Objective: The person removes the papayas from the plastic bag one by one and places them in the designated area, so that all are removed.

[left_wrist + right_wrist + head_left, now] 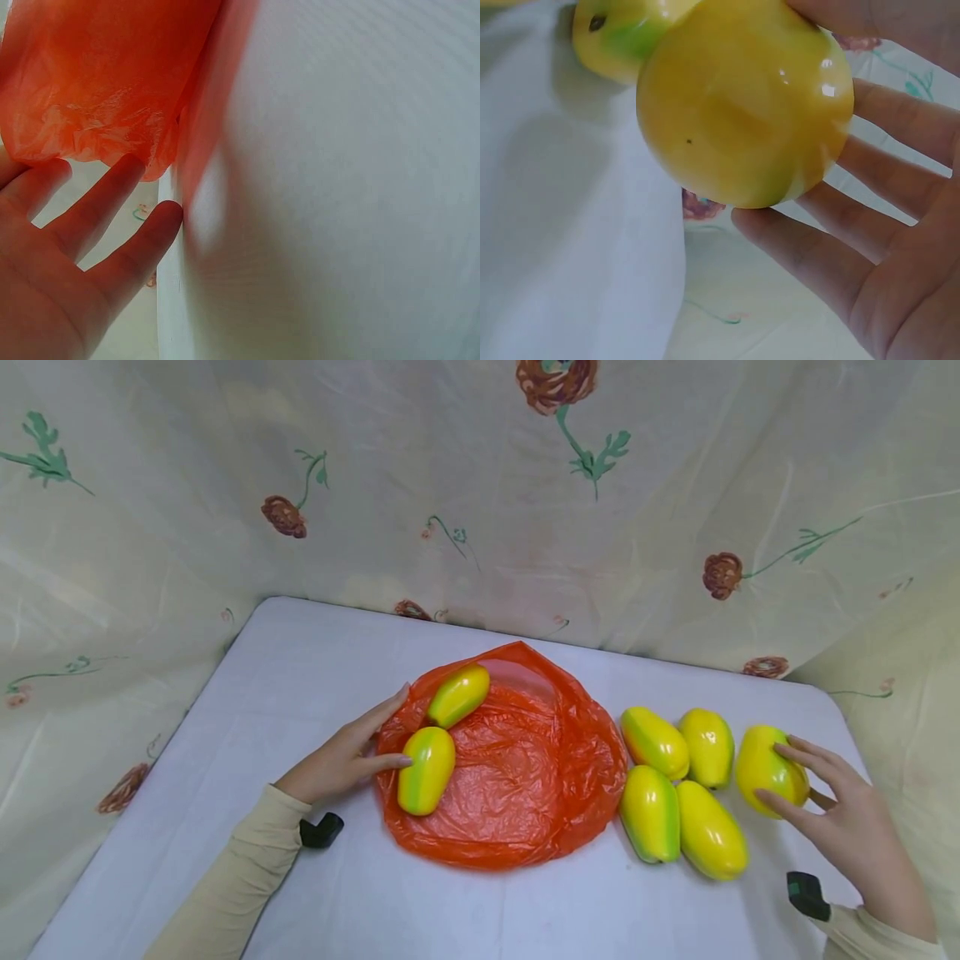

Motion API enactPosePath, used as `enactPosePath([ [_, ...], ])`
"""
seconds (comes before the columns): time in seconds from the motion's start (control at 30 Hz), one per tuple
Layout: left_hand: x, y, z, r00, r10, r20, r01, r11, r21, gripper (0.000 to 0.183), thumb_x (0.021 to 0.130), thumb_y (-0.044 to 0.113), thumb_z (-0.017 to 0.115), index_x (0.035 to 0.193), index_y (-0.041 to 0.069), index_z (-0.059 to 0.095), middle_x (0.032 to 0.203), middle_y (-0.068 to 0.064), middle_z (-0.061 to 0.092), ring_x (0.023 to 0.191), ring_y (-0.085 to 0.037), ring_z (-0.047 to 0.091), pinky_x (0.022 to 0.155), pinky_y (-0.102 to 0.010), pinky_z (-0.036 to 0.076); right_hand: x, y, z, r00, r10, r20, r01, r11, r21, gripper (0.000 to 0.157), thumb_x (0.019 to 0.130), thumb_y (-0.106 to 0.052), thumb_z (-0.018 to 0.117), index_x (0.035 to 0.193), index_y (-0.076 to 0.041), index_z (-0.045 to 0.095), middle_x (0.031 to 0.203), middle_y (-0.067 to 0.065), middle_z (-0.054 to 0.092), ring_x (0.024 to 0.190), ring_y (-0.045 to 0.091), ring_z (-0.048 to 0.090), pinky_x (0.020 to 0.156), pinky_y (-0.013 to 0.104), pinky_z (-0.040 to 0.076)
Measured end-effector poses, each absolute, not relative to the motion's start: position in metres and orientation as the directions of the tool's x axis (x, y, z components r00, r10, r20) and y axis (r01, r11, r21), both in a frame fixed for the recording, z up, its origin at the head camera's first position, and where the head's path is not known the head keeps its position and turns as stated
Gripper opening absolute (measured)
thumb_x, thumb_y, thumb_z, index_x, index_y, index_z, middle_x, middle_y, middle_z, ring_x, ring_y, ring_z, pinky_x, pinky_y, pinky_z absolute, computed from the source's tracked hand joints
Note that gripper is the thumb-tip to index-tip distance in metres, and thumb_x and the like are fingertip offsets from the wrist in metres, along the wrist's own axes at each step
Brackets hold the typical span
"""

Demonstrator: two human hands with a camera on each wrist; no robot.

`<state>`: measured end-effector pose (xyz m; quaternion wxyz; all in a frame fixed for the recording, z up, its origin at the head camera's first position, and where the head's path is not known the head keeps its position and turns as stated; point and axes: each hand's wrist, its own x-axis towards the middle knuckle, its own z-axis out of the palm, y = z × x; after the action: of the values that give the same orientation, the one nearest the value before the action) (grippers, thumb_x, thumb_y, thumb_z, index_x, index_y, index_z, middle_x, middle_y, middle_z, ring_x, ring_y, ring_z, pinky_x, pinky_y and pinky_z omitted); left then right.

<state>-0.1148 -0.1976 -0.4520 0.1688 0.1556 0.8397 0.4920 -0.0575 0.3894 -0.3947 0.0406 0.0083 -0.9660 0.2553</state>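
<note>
An orange-red plastic bag lies spread on the table with its mouth facing up. Two glossy yellow-green mangoes, an upper one and a lower one, sit at its left side. My left hand is at the bag's left edge, its thumb reaching over the rim against the lower mango. In the left wrist view, straight, spread fingers touch the bag's outside. At the right, my right hand grips another mango between thumb and fingers. That mango fills much of the right wrist view.
Several more mangoes lie grouped between the bag and my right hand. A white cloth covers the table. Behind and beside it hangs a pale flowered curtain.
</note>
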Motion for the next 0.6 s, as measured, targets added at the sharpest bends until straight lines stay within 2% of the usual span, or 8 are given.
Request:
enactPosePath([
  [0.03,-0.115,-0.198,-0.452,-0.894,0.428,-0.131,0.094,0.466,0.88,0.094,0.093,0.044,0.075,0.164,0.044,0.014,0.174,0.007,0.017,0.161,-0.027,0.02,0.124,-0.055,0.035,-0.058,0.392,-0.396,-0.997,0.005,0.077,-0.034,0.87,-0.492,0.068,0.09,-0.026,0.083,0.146,0.001,0.055,0.163,0.025,0.038,0.141,0.056,0.037,0.071,-0.009,0.038],
  [0.07,-0.115,-0.197,-0.452,-0.894,0.428,-0.131,0.094,0.466,0.88,0.094,0.093,0.044,0.075,0.164,0.044,0.014,0.174,0.007,0.017,0.161,-0.027,0.02,0.124,-0.056,0.035,-0.058,0.393,-0.396,-0.997,0.006,0.071,-0.03,0.872,-0.489,0.068,0.09,-0.025,0.083,0.145,0.002,0.055,0.162,0.027,0.038,0.141,0.057,0.037,0.072,-0.003,0.047],
  [0.13,-0.115,-0.197,-0.452,-0.894,0.427,-0.132,0.093,0.467,0.879,0.094,0.093,0.045,0.075,0.164,0.045,0.014,0.174,0.008,0.017,0.161,-0.027,0.02,0.124,-0.056,0.035,-0.058,0.396,-0.398,-0.999,0.011,0.047,-0.013,0.876,-0.483,0.069,0.091,-0.026,0.082,0.145,0.004,0.054,0.16,0.03,0.039,0.14,0.058,0.036,0.077,0.02,0.061],
  [0.2,-0.115,-0.197,-0.452,-0.895,0.426,-0.132,0.093,0.469,0.878,0.094,0.093,0.045,0.075,0.164,0.045,0.014,0.174,0.007,0.017,0.161,-0.027,0.02,0.124,-0.056,0.035,-0.059,0.398,-0.399,-1.0,0.013,0.018,0.003,0.883,-0.47,0.07,0.091,-0.028,0.082,0.146,0.005,0.053,0.158,0.033,0.04,0.139,0.059,0.037,0.08,0.043,0.059],
  [0.27,-0.115,-0.197,-0.452,-0.895,0.425,-0.132,0.095,0.472,0.876,0.094,0.093,0.045,0.075,0.164,0.045,0.014,0.174,0.007,0.017,0.161,-0.028,0.02,0.124,-0.057,0.034,-0.06,0.398,-0.4,-1.0,0.011,-0.016,0.017,0.889,-0.458,0.072,0.092,-0.031,0.081,0.146,0.006,0.051,0.157,0.035,0.039,0.137,0.061,0.037,0.083,0.058,0.05],
  [0.6,-0.115,-0.198,-0.454,-0.897,0.425,-0.125,0.104,0.476,0.873,0.092,0.094,0.046,0.074,0.164,0.045,0.014,0.174,0.008,0.017,0.161,-0.026,0.02,0.124,-0.056,0.035,-0.066,0.397,-0.406,-0.996,-0.004,-0.092,0.037,0.897,-0.44,0.078,0.093,-0.037,0.078,0.148,0.008,0.047,0.154,0.039,0.038,0.135,0.063,0.036,0.092,0.07,0.047],
])
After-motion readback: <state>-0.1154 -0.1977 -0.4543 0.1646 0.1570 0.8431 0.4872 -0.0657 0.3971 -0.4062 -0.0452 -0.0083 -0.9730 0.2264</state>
